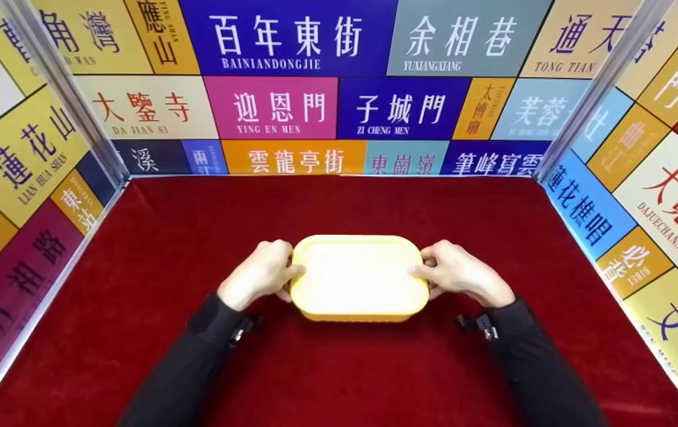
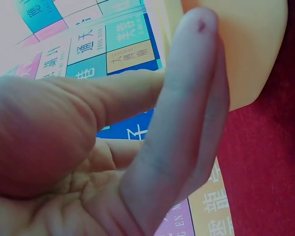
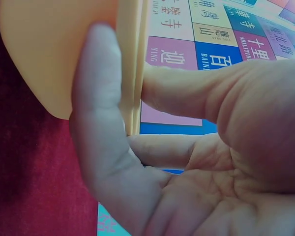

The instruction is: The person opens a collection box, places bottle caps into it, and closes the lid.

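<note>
A yellow lidded plastic box (image 1: 360,276) with rounded corners is held between both hands over the red cloth. At its left end my left hand (image 1: 265,270) grips the rim, thumb on top and fingers beneath. My right hand (image 1: 454,273) grips the opposite end the same way. In the left wrist view, fingers of the left hand (image 2: 162,132) lie against the yellow box (image 2: 255,49). The right wrist view has the right hand (image 3: 137,147) with a finger along the underside of the box (image 3: 44,54) and the thumb at its rim. What is inside the box is hidden.
Red cloth (image 1: 339,373) covers the table. A back wall panel (image 1: 280,107) with coloured street-name signs stands behind it, and similar panels (image 1: 25,166) rise at the left and right sides. Metal posts (image 1: 72,89) mark the corners.
</note>
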